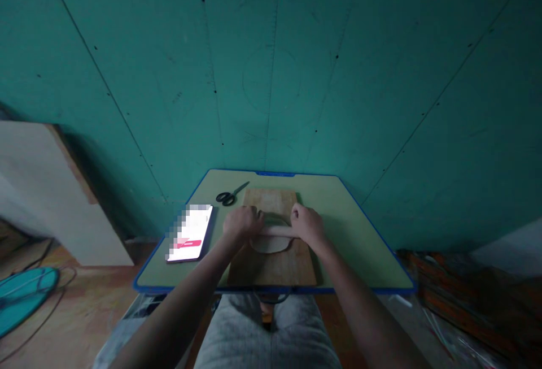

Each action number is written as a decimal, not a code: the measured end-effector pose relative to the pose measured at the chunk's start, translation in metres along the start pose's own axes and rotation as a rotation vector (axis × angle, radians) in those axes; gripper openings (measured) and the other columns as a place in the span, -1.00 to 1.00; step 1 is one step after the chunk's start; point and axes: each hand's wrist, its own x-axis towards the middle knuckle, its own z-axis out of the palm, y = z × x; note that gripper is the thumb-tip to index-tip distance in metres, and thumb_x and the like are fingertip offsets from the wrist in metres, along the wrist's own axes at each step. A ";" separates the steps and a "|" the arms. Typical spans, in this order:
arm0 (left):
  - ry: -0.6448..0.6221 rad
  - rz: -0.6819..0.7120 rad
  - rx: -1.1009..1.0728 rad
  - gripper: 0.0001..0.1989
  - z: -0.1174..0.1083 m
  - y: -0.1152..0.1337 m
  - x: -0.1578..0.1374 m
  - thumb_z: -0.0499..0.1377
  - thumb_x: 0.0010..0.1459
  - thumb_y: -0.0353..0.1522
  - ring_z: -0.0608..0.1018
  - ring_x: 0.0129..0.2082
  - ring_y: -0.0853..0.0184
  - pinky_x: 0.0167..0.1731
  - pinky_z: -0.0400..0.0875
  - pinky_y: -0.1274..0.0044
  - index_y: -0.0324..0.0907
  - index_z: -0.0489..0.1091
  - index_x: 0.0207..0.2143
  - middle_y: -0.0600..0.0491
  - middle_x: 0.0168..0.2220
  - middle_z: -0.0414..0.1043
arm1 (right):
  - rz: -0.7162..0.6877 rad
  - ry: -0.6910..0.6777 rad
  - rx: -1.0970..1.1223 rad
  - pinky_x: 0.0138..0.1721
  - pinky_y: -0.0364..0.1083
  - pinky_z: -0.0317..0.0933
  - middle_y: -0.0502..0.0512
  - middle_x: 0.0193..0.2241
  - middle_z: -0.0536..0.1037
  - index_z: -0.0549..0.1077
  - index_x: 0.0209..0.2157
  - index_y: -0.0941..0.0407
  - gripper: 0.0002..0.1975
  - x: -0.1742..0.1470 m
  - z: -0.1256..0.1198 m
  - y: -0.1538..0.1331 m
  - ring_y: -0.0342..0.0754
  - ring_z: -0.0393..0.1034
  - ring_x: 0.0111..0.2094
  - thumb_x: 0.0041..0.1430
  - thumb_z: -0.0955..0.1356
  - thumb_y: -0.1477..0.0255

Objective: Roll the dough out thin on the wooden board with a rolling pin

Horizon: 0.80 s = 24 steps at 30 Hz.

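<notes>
A wooden rolling pin point(277, 231) lies crosswise over a flat, pale sheet of dough point(271, 244). My left hand point(245, 222) is closed around its left end, and my right hand point(306, 224) grips the right end. Part of the sheet shows on both the near and far sides of the pin. Beneath it is a wooden cutting board point(271, 272), set lengthwise toward me. Both ends of the pin are hidden by my fingers.
Black-handled scissors point(231, 195) lie beyond my left hand. A phone or tablet with a lit screen point(191, 233) rests at the left of the blue-edged table point(359, 244). A green wall point(271, 75) rises behind. A pale panel point(55, 188) leans at the left.
</notes>
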 end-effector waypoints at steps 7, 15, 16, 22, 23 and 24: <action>0.267 0.114 0.030 -0.57 0.009 0.002 -0.024 -0.16 0.39 -0.22 0.57 -0.16 0.11 -0.20 0.39 0.38 -0.24 0.43 -0.19 -0.15 -0.23 0.53 | -0.133 0.218 0.018 -0.31 -0.12 0.03 0.07 -0.32 0.58 0.45 -0.24 0.06 -0.81 -0.030 0.009 0.001 -0.06 0.42 -0.28 0.28 0.21 0.49; 0.324 0.105 0.058 -0.57 0.012 0.002 -0.038 -0.06 0.34 -0.07 0.53 -0.14 0.08 -0.17 0.34 0.35 -0.22 0.39 -0.20 -0.13 -0.20 0.50 | -0.222 0.340 -0.101 -0.15 -0.07 0.06 0.17 -0.29 0.54 0.41 -0.27 0.12 -0.72 -0.050 0.022 0.001 0.01 0.38 -0.19 0.40 0.12 0.39; 0.331 0.107 0.062 -0.57 0.012 0.001 -0.038 -0.07 0.35 -0.08 0.53 -0.14 0.07 -0.17 0.35 0.34 -0.23 0.40 -0.20 -0.14 -0.21 0.51 | -0.217 0.324 -0.106 -0.14 -0.06 0.07 0.18 -0.28 0.54 0.41 -0.25 0.13 -0.71 -0.051 0.020 0.001 0.02 0.39 -0.18 0.40 0.12 0.36; 0.289 0.063 0.021 -0.62 0.010 0.003 -0.029 -0.15 0.36 -0.31 0.58 -0.19 0.11 -0.25 0.39 0.39 -0.22 0.44 -0.22 -0.14 -0.24 0.55 | -0.079 0.088 -0.066 -0.21 -0.06 0.17 0.18 -0.25 0.60 0.46 -0.18 0.09 -0.62 -0.040 0.006 -0.008 0.03 0.49 -0.23 0.39 0.10 0.24; 0.263 0.038 0.007 -0.63 0.009 0.003 -0.026 -0.14 0.34 -0.31 0.59 -0.21 0.12 -0.27 0.40 0.40 -0.23 0.44 -0.21 -0.15 -0.24 0.56 | -0.049 0.048 -0.051 -0.22 -0.06 0.19 0.18 -0.26 0.61 0.46 -0.18 0.07 -0.61 -0.037 0.004 -0.008 0.04 0.50 -0.24 0.39 0.09 0.23; 0.242 0.018 -0.004 -0.63 0.008 0.004 -0.023 -0.13 0.33 -0.30 0.60 -0.21 0.11 -0.29 0.41 0.40 -0.23 0.45 -0.20 -0.16 -0.24 0.56 | -0.028 0.019 -0.036 -0.22 -0.05 0.20 0.18 -0.26 0.61 0.47 -0.19 0.07 -0.60 -0.033 0.002 -0.009 0.05 0.51 -0.23 0.38 0.09 0.23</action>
